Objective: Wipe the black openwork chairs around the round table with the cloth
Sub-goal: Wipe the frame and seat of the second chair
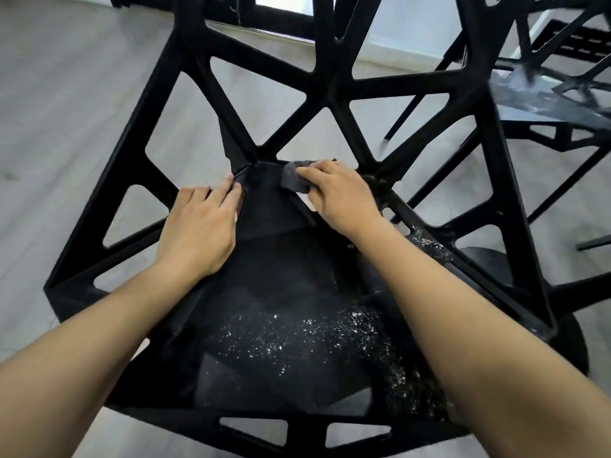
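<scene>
- Pinched under the right hand (340, 193), a small dark grey wiping cloth (295, 181) is pressed against the chair where seat meets back; the fingers curl over it, probably so the rubbing pressure lands in that corner. The left hand (200, 226) holds nothing: its grip is flat, fingers straight and laid on the seat edge at about 9 o'clock of the cloth, most likely bracing the chair while the other hand scrubs.
- Largest in view is the black openwork plastic chair (334, 90), filling the frame from 6 to 12 o'clock. Its back is a web of thick bars around triangular holes, with pale wood-look floor (66, 94) showing through.
- Its solid seat panel (281, 319) is matte black and speckled with white crumbs or dust, thickest toward 5 o'clock and along the right rail, so the seat looks not yet wiped.
- At 2 o'clock, well apart, stand more black lattice chairs (568, 94) of the same kind, with the dark tabletop (542, 104) among them, blurred.
- The cloth, the smallest thing, looks thin and crumpled, mostly hidden by the fingers.
</scene>
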Demonstrator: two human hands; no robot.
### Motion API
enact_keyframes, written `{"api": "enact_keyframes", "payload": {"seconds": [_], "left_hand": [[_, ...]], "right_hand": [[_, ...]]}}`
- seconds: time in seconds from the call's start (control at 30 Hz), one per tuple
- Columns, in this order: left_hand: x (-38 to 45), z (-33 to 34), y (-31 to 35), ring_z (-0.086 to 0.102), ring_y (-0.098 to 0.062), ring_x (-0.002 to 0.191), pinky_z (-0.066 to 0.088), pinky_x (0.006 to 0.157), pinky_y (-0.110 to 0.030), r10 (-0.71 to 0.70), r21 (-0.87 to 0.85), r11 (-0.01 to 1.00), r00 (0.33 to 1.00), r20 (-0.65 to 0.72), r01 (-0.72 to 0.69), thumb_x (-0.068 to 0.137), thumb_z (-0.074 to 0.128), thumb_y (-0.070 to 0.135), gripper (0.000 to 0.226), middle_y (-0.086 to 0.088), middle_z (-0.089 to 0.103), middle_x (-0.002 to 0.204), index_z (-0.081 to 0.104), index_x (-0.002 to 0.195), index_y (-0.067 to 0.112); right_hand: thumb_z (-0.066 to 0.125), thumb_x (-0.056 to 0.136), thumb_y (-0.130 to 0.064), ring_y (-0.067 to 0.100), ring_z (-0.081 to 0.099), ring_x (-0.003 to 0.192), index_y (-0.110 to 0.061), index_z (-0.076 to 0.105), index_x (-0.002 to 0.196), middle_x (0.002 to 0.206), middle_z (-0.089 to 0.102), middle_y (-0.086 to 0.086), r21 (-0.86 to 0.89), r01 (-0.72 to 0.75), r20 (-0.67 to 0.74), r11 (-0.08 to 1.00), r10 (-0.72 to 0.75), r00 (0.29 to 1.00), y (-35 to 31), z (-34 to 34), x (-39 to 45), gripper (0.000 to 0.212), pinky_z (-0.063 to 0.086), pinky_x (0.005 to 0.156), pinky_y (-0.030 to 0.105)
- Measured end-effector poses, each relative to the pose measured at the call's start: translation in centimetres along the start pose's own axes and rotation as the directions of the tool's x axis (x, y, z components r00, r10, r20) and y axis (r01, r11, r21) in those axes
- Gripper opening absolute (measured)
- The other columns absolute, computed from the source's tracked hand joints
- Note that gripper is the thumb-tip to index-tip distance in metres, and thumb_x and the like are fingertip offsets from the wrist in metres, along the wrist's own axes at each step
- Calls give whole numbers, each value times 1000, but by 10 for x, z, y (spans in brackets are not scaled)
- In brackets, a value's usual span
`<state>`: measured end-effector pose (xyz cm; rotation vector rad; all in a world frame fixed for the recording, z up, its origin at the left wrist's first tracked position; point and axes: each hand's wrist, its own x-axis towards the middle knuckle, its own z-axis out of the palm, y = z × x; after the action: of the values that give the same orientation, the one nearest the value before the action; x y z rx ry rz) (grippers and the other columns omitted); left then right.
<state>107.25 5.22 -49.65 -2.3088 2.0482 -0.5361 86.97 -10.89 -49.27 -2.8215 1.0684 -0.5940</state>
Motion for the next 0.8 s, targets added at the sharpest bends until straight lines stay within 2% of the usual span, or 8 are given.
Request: {"api": "enact_keyframes", "payload": {"seconds": [0.1,0.23,0.33,0.4,0.5,0.6,0.67,0.8], "left_hand": [[1,1,-1,57,-43,110,37,94,-51,2,-7,1000,1000,11,-2,95,40,18,51,-18,46,151,46,144,2],[4,-5,0,59,-44,106,39,94,-50,15,-9,1000,998,62,-14,88,31,21,59,-19,48,149,49,141,1],[5,-4,-4,60,-43,106,39,95,-50,38,-18,999,998,44,-37,89,45,15,51,-19,51,146,51,138,1],[4,-8,-5,61,-43,102,38,92,-50,33,-7,999,999,22,-33,91,46,14,44,-19,56,139,54,133,2],[-2,-22,-6,61,-44,99,40,90,-50,34,-48,998,999,13,-33,92,42,14,36,-18,62,125,58,122,3],[-23,-35,-13,62,-43,97,44,88,-49,86,-189,978,996,-2,-85,85,27,21,53,-18,65,112,61,121,3],[-62,-49,-19,60,-38,103,40,93,-46,54,-200,978,998,-7,-55,87,30,25,51,-11,66,113,61,123,9],[-170,-61,-39,49,-36,129,30,114,-48,-80,-224,974,987,-142,47,90,34,19,47,-13,59,132,57,129,6]], "right_hand": [[47,90,-27,35,58,108,-21,67,125,122,65,6,-5,-201,-17,980,201,979,39,-21,-27,41,49,93,47],[50,95,-24,36,56,111,-23,67,126,120,62,9,28,-275,91,961,272,958,29,-30,-25,35,46,98,47],[49,90,-27,36,59,110,-27,69,122,116,65,9,92,-258,120,962,246,962,-10,-27,-47,38,47,99,47],[50,90,-27,35,59,110,-28,69,123,118,66,7,128,-222,165,967,200,966,-52,-26,-73,38,46,99,47],[54,92,-24,28,58,119,-28,65,130,126,67,2,182,-165,220,969,124,968,-112,-36,-104,39,45,103,41],[58,92,-28,17,56,124,-35,59,137,133,64,-8,195,-163,325,967,93,941,-129,-60,-130,45,43,106,32],[59,92,-30,13,56,124,-40,60,135,133,63,-13,213,-194,317,958,120,941,-125,-62,-133,44,42,104,27],[51,95,-31,21,53,129,-36,61,133,138,61,-6,157,-308,253,938,263,931,-128,-49,-116,40,41,108,36]]}}
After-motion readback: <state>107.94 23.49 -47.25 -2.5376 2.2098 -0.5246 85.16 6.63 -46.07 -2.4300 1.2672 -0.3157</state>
